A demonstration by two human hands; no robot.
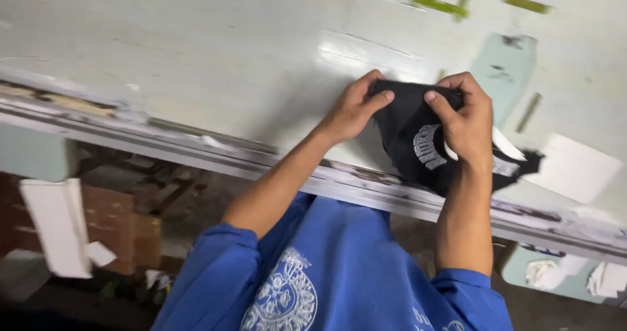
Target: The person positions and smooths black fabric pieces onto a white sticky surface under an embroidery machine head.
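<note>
I had both hands, left (pixel 349 112) and right (pixel 465 119), pinching the cloth's (pixel 418 141) top edge at centre-right (soft, light, floppy, I judged).

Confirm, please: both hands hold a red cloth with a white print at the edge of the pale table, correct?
Not quite. The cloth is black, not red. The head view shows the left hand and the right hand each in a grip on it at the edge of the pale table.

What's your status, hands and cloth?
Left hand and right hand both pinch black cloth at table edge. White paper beside it, apart.
</note>
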